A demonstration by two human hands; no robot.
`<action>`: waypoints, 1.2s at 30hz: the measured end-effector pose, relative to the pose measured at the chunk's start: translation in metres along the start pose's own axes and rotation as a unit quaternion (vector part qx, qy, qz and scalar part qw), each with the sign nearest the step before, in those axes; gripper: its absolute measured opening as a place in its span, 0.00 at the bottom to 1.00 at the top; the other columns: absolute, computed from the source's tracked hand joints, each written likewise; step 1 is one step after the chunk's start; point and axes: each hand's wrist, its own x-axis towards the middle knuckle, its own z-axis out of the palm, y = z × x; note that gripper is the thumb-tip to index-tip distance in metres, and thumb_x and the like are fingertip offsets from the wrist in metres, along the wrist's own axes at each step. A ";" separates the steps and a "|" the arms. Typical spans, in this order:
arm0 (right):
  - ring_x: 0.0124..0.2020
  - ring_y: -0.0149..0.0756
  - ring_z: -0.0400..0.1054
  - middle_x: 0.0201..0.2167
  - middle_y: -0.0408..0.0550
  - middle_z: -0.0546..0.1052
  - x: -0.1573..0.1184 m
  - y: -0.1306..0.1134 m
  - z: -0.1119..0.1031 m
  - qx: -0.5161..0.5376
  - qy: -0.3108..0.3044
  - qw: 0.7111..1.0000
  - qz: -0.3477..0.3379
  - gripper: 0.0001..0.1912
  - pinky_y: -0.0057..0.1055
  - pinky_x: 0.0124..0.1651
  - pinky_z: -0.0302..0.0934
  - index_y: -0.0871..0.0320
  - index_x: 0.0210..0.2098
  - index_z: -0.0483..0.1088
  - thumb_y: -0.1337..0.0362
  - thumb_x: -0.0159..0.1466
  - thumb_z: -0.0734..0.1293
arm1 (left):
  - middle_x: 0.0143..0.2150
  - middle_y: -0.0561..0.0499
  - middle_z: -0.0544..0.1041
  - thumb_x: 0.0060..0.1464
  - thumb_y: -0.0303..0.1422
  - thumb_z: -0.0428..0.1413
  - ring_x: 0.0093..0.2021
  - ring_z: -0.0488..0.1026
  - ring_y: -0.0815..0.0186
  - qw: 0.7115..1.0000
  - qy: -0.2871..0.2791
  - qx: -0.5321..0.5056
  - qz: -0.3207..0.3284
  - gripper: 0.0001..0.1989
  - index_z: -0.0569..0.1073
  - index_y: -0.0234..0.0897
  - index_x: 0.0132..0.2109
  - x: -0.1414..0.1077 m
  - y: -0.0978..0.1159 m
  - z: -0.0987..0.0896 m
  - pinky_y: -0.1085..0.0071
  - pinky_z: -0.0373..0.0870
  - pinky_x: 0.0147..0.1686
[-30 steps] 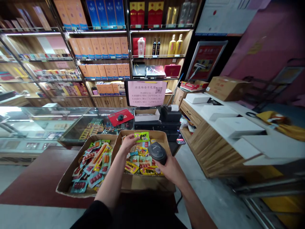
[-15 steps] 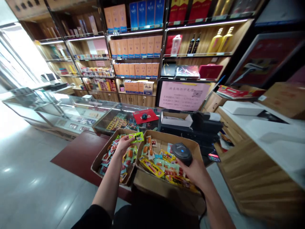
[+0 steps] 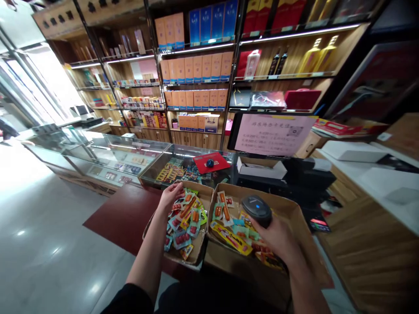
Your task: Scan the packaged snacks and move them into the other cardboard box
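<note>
Behind the big box (image 3: 229, 257) I see a white tray (image 3: 258, 172) and a monitor (image 3: 275, 134). In the big box lie snack packets (image 3: 232, 239); just left of it, the 2nd box (image 3: 200, 188) holds more. Over the big box, my right hand (image 3: 275, 237) grips the scanner (image 3: 256, 210), blocking some packets from view. My left hand (image 3: 171, 195) hovers over the 2nd box, fingers bunched; I cannot tell whether they pinch anything.

Left hand (image 3: 172, 195), lower centre of frame, was over the left cardboard box (image 3: 202, 190) of snack packets (image 3: 182, 239); grip unclear. Right hand (image 3: 279, 235), lower right, held a dark scanner (image 3: 256, 213), blue light lit, above the right cardboard box (image 3: 235, 264). Shelves (image 3: 293, 60) spanned the top.
</note>
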 end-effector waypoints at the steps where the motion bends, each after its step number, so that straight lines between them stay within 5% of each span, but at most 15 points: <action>1: 0.44 0.57 0.78 0.37 0.62 0.83 -0.001 0.000 0.000 0.003 0.005 1.000 0.002 0.24 0.38 0.37 0.67 0.59 0.42 0.77 0.45 0.61 0.65 | 0.30 0.50 0.76 0.40 0.41 0.72 0.31 0.76 0.68 1.000 -0.013 0.008 -0.003 0.22 0.76 0.30 0.37 0.002 -0.002 0.005 0.72 0.77 0.33; 11: 0.43 0.55 0.78 0.37 0.61 0.82 -0.040 0.030 -0.022 -0.020 0.074 0.987 0.144 0.23 0.37 0.36 0.67 0.58 0.41 0.77 0.45 0.62 0.65 | 0.30 0.49 0.77 0.40 0.44 0.72 0.30 0.75 0.69 0.973 -0.213 0.073 -0.057 0.23 0.78 0.31 0.37 0.015 -0.046 0.105 0.72 0.77 0.32; 18: 0.47 0.51 0.77 0.40 0.57 0.83 -0.069 0.050 -0.043 0.025 0.126 0.982 0.142 0.20 0.35 0.41 0.68 0.56 0.46 0.76 0.49 0.62 0.66 | 0.29 0.49 0.78 0.42 0.40 0.71 0.30 0.75 0.67 0.934 -0.322 0.117 -0.106 0.18 0.78 0.32 0.36 0.005 -0.101 0.191 0.70 0.76 0.35; 22: 0.48 0.52 0.77 0.41 0.58 0.83 -0.078 0.056 -0.053 0.030 0.126 0.979 0.158 0.19 0.36 0.43 0.68 0.58 0.46 0.76 0.52 0.62 0.67 | 0.30 0.48 0.78 0.44 0.31 0.69 0.33 0.77 0.62 0.903 -0.330 0.273 -0.037 0.11 0.79 0.35 0.36 -0.001 -0.131 0.225 0.66 0.75 0.39; 27: 0.47 0.50 0.77 0.41 0.56 0.83 -0.085 0.061 -0.063 0.046 0.125 0.979 0.154 0.16 0.35 0.43 0.68 0.57 0.44 0.76 0.54 0.62 0.68 | 0.45 0.40 0.80 0.42 0.26 0.67 0.49 0.76 0.52 0.787 -0.336 0.502 0.126 0.19 0.80 0.36 0.45 -0.010 -0.158 0.248 0.64 0.68 0.51; 32: 0.45 0.48 0.78 0.40 0.54 0.83 -0.088 0.074 -0.069 0.055 0.115 0.981 0.147 0.14 0.34 0.42 0.69 0.56 0.43 0.75 0.56 0.62 0.68 | 0.57 0.35 0.72 0.42 0.32 0.68 0.56 0.71 0.48 0.643 -0.356 0.658 0.166 0.33 0.74 0.39 0.58 -0.023 -0.172 0.260 0.62 0.65 0.53; 36: 0.47 0.50 0.77 0.41 0.55 0.83 -0.090 0.085 -0.074 0.068 0.097 0.984 0.135 0.14 0.35 0.44 0.68 0.57 0.44 0.75 0.58 0.62 0.68 | 0.60 0.36 0.68 0.43 0.32 0.67 0.58 0.69 0.47 0.580 -0.407 0.682 0.180 0.34 0.73 0.44 0.60 -0.029 -0.174 0.267 0.60 0.65 0.55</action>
